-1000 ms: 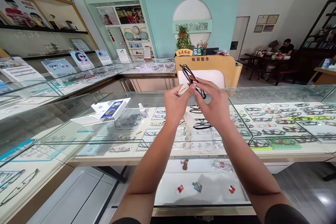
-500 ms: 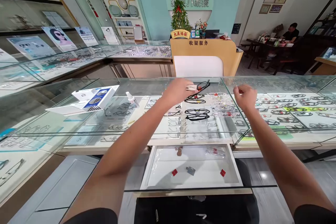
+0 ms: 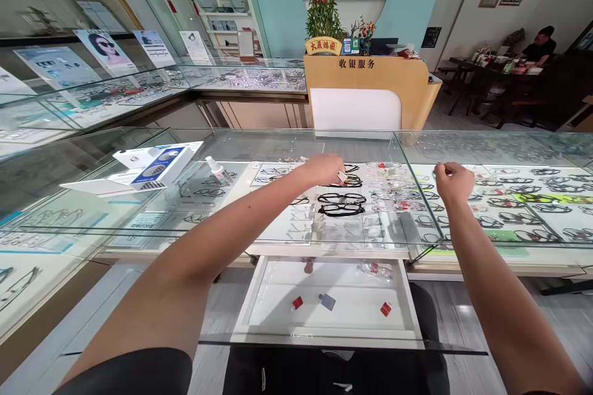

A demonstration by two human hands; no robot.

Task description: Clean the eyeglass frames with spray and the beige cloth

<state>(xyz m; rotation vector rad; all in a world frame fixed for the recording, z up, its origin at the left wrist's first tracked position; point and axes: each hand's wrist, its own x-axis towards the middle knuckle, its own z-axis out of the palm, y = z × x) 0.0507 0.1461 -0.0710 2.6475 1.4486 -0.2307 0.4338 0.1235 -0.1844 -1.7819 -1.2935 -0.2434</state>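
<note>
One dark pair of glasses [image 3: 354,182] sits just right of the middle of the frame, directly below the fingers of the left hand [image 3: 325,170] and partly hidden by them. That hand is closed, its fingers bent downward, with a small end of pale cloth [image 3: 342,177] showing at the fingertips. Whether it also grips the glasses cannot be told.

Lower in the frame, just beneath that pair, two black frames [image 3: 341,204] lie one below the other, apart from the hand. Clear glasses [image 3: 383,176] lie to its right, between the two hands.

At centre right, the right hand [image 3: 454,182] is above the glass surface [image 3: 264,143], well apart from the dark pair. Its fingers curl toward the palm; whether anything is inside cannot be told.

Left of centre are a white spray bottle [image 3: 218,171] and an open box [image 3: 162,166]. An open drawer [image 3: 331,334] fills the lower middle, with small red packets [image 3: 385,308] inside.
</note>
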